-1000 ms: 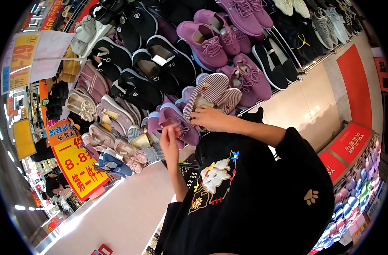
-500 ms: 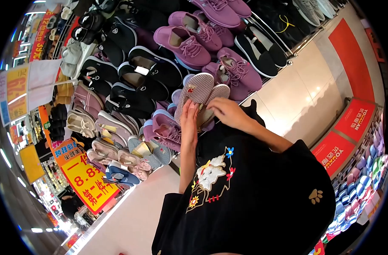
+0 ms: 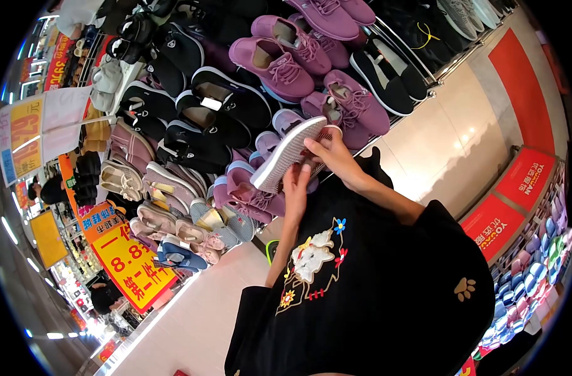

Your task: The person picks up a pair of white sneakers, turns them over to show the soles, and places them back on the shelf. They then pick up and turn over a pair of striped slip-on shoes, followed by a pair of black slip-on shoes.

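A pair of finely striped slip-on shoes with white soles is held up before the shoe rack, turned so that one shoe's side and sole edge face me. My right hand is closed on the upper right part, thumb over the side. Lower down, my left hand grips the near edge with bent fingers. The second shoe is mostly hidden behind the first and my right hand. Just behind are purple lace-up sneakers and black slip-on shoes.
Rows of shoes fill the sloping rack, with pink and grey pairs at lower left. A yellow price sign hangs at the left. Tiled floor lies at the right, beside a red-panelled stand with slippers.
The striped shoes have turned from showing their tops to showing a side and white sole. My right hand has moved onto their upper right part; my left hand has slid lower.
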The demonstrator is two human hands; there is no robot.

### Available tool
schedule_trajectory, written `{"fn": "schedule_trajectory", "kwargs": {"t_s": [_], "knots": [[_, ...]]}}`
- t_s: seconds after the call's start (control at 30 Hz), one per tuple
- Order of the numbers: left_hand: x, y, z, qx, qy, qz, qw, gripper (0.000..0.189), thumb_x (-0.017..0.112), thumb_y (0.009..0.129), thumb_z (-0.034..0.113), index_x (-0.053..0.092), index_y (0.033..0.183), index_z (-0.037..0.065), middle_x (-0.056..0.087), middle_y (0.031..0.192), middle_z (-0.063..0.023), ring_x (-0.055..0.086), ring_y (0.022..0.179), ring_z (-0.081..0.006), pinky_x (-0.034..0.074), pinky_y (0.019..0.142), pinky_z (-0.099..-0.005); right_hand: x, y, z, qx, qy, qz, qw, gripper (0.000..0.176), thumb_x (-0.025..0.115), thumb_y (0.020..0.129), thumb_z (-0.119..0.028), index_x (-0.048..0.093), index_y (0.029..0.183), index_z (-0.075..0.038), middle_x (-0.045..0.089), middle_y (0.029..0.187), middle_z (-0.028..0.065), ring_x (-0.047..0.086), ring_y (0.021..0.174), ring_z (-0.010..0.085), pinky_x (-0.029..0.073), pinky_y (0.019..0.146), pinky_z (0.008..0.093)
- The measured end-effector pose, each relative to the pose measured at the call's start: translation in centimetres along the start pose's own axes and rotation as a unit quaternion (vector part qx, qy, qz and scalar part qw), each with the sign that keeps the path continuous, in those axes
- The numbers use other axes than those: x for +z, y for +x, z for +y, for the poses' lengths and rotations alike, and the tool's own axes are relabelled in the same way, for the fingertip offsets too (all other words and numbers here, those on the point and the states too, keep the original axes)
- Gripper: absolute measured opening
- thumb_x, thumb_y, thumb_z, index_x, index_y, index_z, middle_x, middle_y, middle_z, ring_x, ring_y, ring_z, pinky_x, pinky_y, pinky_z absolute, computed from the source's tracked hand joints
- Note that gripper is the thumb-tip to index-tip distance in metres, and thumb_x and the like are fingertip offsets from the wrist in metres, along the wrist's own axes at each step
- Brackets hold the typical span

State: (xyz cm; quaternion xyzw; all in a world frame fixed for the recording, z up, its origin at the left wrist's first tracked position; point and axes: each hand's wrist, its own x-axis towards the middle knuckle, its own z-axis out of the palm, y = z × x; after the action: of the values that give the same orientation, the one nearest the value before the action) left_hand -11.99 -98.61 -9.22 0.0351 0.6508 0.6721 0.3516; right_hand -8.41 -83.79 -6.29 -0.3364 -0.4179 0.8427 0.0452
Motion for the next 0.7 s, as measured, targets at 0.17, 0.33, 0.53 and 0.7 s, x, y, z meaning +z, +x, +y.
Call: {"fn": "schedule_trajectory", "kwargs": {"t_s": [0.17, 0.33, 0.53, 0.7], "knots": [[-0.1, -0.7, -0.5, 0.028, 0.092, -0.053, 0.994, 0.035, 0.059, 0.094, 0.02, 0.056, 0.119, -0.004, 0.062, 0.107, -0.0071, 0.054, 0.097, -0.0124, 0.042, 0.088, -0.0265, -1.0, 0.8, 0.4, 0.023, 0.011, -0.02, 0.999, 0.063, 0.07, 0.086, -0.029, 0.034, 0.128, 0.001, 0.056, 0.118, 0.014, 0.056, 0.107, 0.0172, 0.046, 0.088, 0.0298], [-0.3, -0.4, -0.1, 0.036, 0.111, -0.061, 0.991, 0.034, 0.058, 0.095, 0.021, 0.058, 0.116, -0.005, 0.062, 0.103, -0.0069, 0.054, 0.09, -0.0113, 0.043, 0.083, -0.0251, -1.3, 2.0, 0.9, 0.023, 0.002, -0.034, 0.999, 0.059, 0.071, 0.086, -0.03, 0.039, 0.126, -0.001, 0.056, 0.116, 0.0117, 0.057, 0.104, 0.0166, 0.047, 0.086, 0.0292], [-0.8, 0.1, -1.7, 0.033, 0.144, -0.049, 0.988, 0.042, 0.06, 0.094, 0.024, 0.053, 0.121, -0.007, 0.063, 0.105, -0.0113, 0.057, 0.093, -0.0147, 0.044, 0.086, -0.0258, -1.2, 2.3, 0.8, 0.021, 0.001, -0.022, 1.0, 0.058, 0.07, 0.087, -0.026, 0.039, 0.129, 0.0, 0.058, 0.115, 0.0126, 0.058, 0.103, 0.016, 0.047, 0.086, 0.0288], [-1.0, 0.2, -2.5, 0.066, 0.171, -0.045, 0.982, 0.051, 0.06, 0.093, 0.023, 0.044, 0.13, -0.008, 0.061, 0.115, -0.0171, 0.058, 0.106, -0.0196, 0.043, 0.093, -0.0298, -1.0, 2.6, 0.9, 0.03, 0.003, -0.015, 0.999, 0.057, 0.068, 0.088, -0.023, 0.037, 0.131, 0.0, 0.059, 0.116, 0.0133, 0.058, 0.105, 0.0165, 0.047, 0.087, 0.0293]]}}
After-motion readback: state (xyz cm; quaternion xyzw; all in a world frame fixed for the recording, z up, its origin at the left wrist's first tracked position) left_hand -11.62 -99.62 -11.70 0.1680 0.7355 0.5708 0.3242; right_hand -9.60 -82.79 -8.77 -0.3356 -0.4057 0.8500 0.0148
